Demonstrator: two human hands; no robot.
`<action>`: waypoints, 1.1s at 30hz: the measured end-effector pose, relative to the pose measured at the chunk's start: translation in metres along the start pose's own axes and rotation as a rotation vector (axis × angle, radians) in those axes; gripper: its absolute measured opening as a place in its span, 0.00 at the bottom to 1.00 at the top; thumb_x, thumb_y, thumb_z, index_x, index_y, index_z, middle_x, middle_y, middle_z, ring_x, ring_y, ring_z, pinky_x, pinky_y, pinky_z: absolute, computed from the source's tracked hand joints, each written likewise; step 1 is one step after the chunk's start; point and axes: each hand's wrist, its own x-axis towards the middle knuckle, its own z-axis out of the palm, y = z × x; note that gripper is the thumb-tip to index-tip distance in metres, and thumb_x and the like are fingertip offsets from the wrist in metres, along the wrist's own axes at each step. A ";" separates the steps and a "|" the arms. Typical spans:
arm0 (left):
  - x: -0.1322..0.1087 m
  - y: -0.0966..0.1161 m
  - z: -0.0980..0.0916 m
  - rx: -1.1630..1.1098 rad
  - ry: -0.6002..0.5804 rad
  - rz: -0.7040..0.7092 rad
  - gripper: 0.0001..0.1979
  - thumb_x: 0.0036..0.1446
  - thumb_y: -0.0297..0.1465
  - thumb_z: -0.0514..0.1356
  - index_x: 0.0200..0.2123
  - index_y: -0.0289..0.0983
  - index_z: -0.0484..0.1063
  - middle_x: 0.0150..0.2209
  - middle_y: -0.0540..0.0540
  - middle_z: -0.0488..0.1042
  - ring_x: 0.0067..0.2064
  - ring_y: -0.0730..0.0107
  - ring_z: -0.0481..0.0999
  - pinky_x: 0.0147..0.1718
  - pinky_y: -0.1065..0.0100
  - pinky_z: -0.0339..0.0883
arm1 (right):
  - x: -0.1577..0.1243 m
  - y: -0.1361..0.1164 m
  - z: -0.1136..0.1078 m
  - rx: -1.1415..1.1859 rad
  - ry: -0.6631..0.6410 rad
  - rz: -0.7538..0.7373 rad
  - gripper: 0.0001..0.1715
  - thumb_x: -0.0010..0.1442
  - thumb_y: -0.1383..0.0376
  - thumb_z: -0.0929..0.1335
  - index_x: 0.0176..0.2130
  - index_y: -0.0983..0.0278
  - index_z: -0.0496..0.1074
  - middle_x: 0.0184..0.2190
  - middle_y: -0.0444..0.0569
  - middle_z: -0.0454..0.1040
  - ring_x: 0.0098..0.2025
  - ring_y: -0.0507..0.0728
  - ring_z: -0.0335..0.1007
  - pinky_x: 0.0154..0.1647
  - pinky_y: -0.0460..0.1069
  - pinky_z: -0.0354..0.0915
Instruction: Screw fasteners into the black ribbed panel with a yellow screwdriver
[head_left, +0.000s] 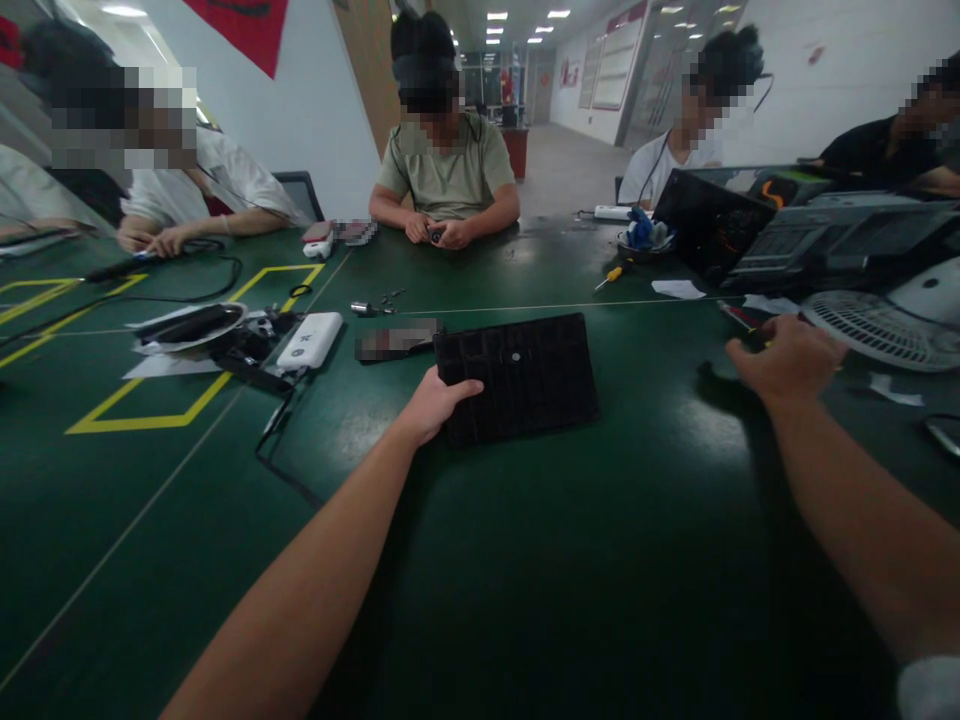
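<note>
My left hand grips the left edge of a flat black rectangular case, thumb on its front and the other fingers behind it. The case has a faint grid pattern and a small silver round stud. It is tilted up facing me over the green table. At the right, my right hand is over the table with the thumb spread away from the fingers. Just beyond its fingertips lies a slim red and dark tool, partly hidden. The fingertips are partly hidden too, and I see nothing held.
Right of my right hand stands a white fan, with dark computer parts behind. A yellow screwdriver and paper scraps lie farther off. Left are a white power bank, cables and a loaded plate. Several people sit around the table.
</note>
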 end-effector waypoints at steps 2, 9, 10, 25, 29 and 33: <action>0.000 0.000 0.000 -0.001 0.000 -0.005 0.26 0.41 0.30 0.77 0.47 0.36 0.82 0.50 0.39 0.87 0.57 0.44 0.86 0.66 0.39 0.74 | -0.006 -0.006 -0.004 0.009 0.017 0.016 0.36 0.64 0.53 0.74 0.64 0.68 0.76 0.61 0.78 0.76 0.65 0.79 0.66 0.62 0.68 0.55; -0.002 0.001 0.000 0.002 -0.003 0.000 0.24 0.43 0.29 0.76 0.47 0.36 0.82 0.50 0.38 0.87 0.57 0.44 0.86 0.65 0.39 0.74 | -0.001 -0.025 -0.007 -0.071 -0.297 0.193 0.48 0.72 0.47 0.68 0.72 0.83 0.68 0.67 0.92 0.66 0.71 0.88 0.61 0.63 0.73 0.56; -0.001 0.001 0.000 0.002 -0.005 -0.001 0.24 0.43 0.29 0.76 0.47 0.36 0.82 0.50 0.37 0.87 0.57 0.44 0.85 0.65 0.39 0.74 | -0.003 -0.030 -0.005 -0.077 -0.338 0.152 0.42 0.72 0.49 0.69 0.66 0.81 0.75 0.64 0.90 0.70 0.69 0.87 0.64 0.61 0.72 0.58; 0.003 -0.004 -0.002 0.001 -0.007 0.037 0.25 0.42 0.31 0.77 0.46 0.37 0.82 0.50 0.38 0.88 0.58 0.41 0.85 0.67 0.37 0.73 | -0.087 -0.149 -0.036 0.119 -0.517 -0.704 0.24 0.75 0.51 0.64 0.55 0.62 0.80 0.53 0.62 0.80 0.56 0.69 0.74 0.52 0.60 0.69; 0.002 -0.003 -0.001 -0.005 0.000 0.031 0.24 0.41 0.30 0.77 0.45 0.37 0.82 0.49 0.39 0.87 0.57 0.42 0.85 0.66 0.37 0.73 | -0.063 -0.162 -0.052 0.311 -0.491 -0.276 0.19 0.72 0.52 0.67 0.45 0.63 0.80 0.47 0.62 0.82 0.48 0.69 0.77 0.47 0.60 0.68; 0.002 -0.004 -0.001 -0.005 0.006 0.028 0.24 0.40 0.30 0.78 0.44 0.37 0.82 0.46 0.41 0.87 0.55 0.43 0.86 0.65 0.38 0.75 | -0.023 -0.172 -0.104 0.653 -0.419 -0.130 0.26 0.75 0.52 0.64 0.59 0.67 0.76 0.47 0.63 0.83 0.40 0.62 0.76 0.39 0.56 0.69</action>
